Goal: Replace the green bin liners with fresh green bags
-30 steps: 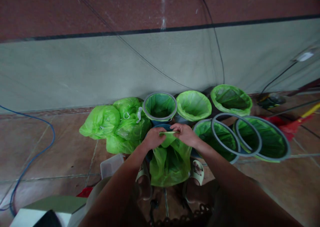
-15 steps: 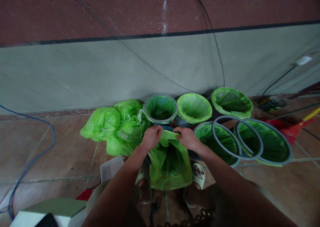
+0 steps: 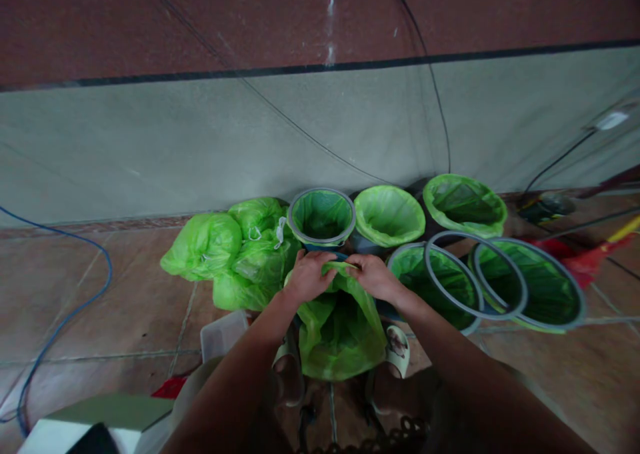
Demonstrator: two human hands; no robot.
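Note:
Between my feet hangs a green garbage bag (image 3: 343, 347), its mouth spread toward me. My left hand (image 3: 307, 277) is closed on the bag's far edge, and my right hand (image 3: 373, 277) pinches the same edge a short way to the right. Under my hands a bit of blue bin rim (image 3: 340, 257) shows; the bag covers most of that bin. Just behind stands a lined bin with a grey ring (image 3: 323, 246) on its rim. To the right is another lined bin (image 3: 435, 294), with a loose grey ring (image 3: 523, 287) lying across it and its neighbour.
Filled green bags (image 3: 210, 241) are heaped at the left by the wall (image 3: 150, 154). More lined bins (image 3: 390, 217) stand along the wall and at the right. A clear plastic tub (image 3: 223, 334) and a white box (image 3: 100, 414) are at lower left. A blue cable (image 3: 107, 267) crosses the floor.
My left hand has shifted slightly right and turned over the bag's edge, closer to my right hand. The stretch of edge between them has bunched up. The bins and rings stay put.

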